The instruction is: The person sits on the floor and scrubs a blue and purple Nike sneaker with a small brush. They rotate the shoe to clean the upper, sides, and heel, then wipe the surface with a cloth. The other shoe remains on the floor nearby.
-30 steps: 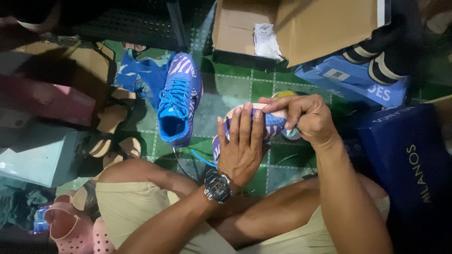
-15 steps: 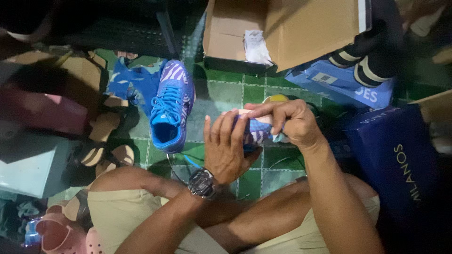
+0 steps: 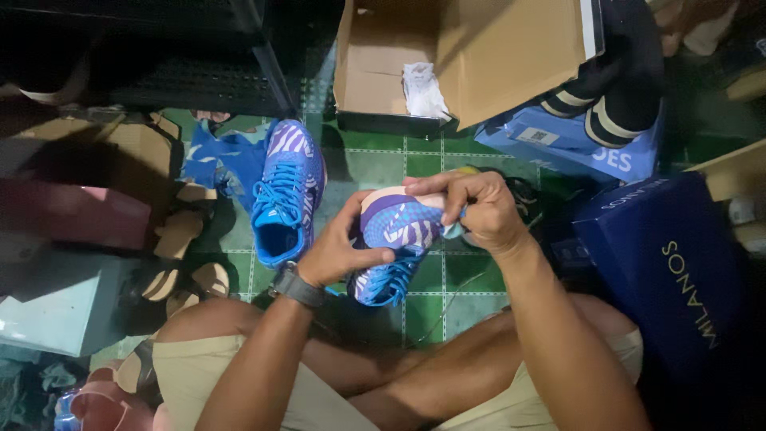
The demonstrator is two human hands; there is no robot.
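Both hands are clamped on the blue-purple striped sneaker (image 3: 395,231) over the green tile floor (image 3: 375,164): left hand (image 3: 339,251) grips its side, right hand (image 3: 471,207) pinches the toe. Looks mid-inspection; its mate (image 3: 287,191) lies nearby.

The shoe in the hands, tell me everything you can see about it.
The held shoe is a blue and purple sports shoe with white zebra-like stripes, blue laces and a pale sole edge; the upper looks synthetic. It is off the green tiled floor, toe away from the person, lace end toward them. The left hand grips its side; the right hand pinches its toe end. Its mate lies apart on the floor.
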